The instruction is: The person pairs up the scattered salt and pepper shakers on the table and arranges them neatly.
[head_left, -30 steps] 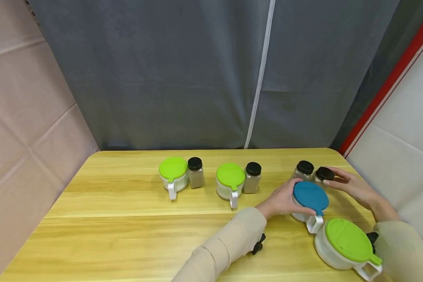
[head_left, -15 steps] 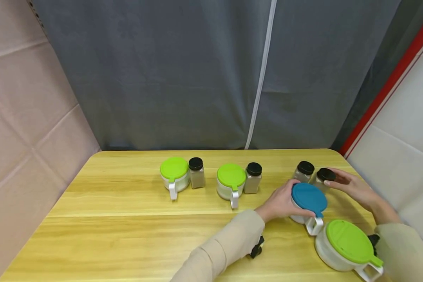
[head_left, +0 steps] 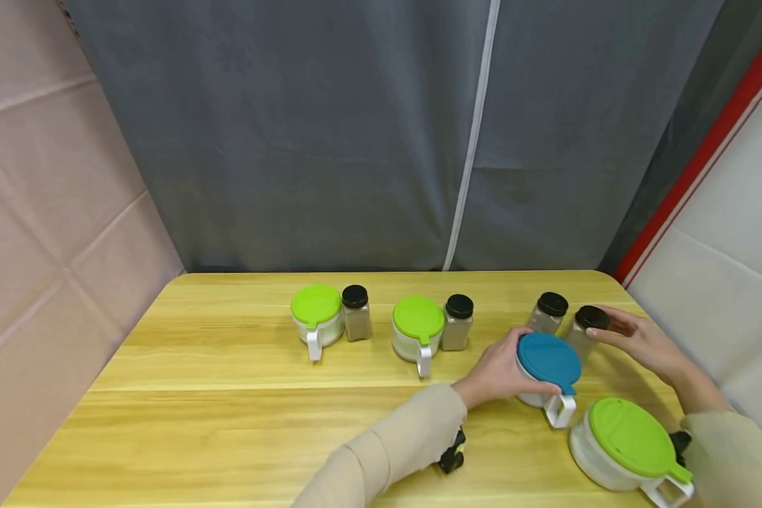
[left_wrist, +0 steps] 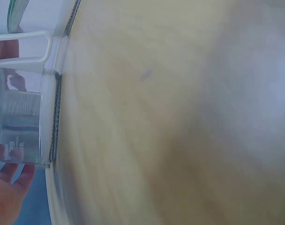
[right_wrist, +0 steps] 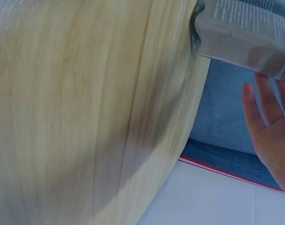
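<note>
My left hand [head_left: 497,372] grips a white seasoning pot with a blue lid [head_left: 549,360], fingers round its far side and thumb along the near side by the handle. In the left wrist view the pot's clear wall [left_wrist: 20,117] shows, with fingertips on it. Just right of it, my right hand [head_left: 641,344] holds a square spice jar with a black cap [head_left: 592,317] between thumb and fingers. That jar [right_wrist: 245,37] shows printed text in the right wrist view. A second black-capped jar [head_left: 551,305] stands close behind the blue-lidded pot.
A larger green-lidded pot [head_left: 631,437] stands at the front right, near my right sleeve [head_left: 730,451]. Two smaller green-lidded pots [head_left: 316,305] [head_left: 418,317] stand further left, each beside a black-capped jar [head_left: 357,314] [head_left: 458,323]. A grey curtain [head_left: 330,141] hangs behind the table [head_left: 228,423].
The blue-lidded pot has moved slightly left and nearer with my left hand, so more of the jar in my right hand shows. That jar has shifted a little right.
</note>
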Available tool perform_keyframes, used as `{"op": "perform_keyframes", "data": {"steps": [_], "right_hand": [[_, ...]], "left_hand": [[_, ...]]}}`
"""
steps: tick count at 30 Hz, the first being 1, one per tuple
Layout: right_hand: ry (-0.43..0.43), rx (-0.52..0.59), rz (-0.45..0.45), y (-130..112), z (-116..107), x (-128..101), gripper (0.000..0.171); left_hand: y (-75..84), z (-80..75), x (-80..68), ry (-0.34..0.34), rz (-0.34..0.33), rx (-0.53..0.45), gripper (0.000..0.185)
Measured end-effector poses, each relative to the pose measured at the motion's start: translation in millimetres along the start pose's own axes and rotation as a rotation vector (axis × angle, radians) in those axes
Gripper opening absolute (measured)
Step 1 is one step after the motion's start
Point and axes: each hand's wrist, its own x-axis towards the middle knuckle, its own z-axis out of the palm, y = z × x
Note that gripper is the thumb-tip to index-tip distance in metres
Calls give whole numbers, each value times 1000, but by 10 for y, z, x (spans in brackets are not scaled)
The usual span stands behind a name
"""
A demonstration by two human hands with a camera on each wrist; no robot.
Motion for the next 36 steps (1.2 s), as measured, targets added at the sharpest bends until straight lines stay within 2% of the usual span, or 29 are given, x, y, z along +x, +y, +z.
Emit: {"op": "perform_keyframes", "data": {"steps": [6,14,22,28,33,36], "right_hand": [[19,-6,-21,-1,-16,-42,67],[107,-65,-45,26,-84,-99,59],[54,-65,-5,-37,-193,-156,66],[86,-58,-7,-54,-214,-200,68],[94,-65,5,-124,-232,-244,71],[89,-63,9,-156,-259,-274,71]], "left_hand": [[-36,-38,-34,13,11,0,88],[-42,-88,-99,4,23,13,88],[-34,-172,-185,-13,35,-3,88],[12,-225,-241,-29,55,6,87],[90,-292,-343,-57,61,3,85],[109,-321,-406,-63,89,8,83]]}}
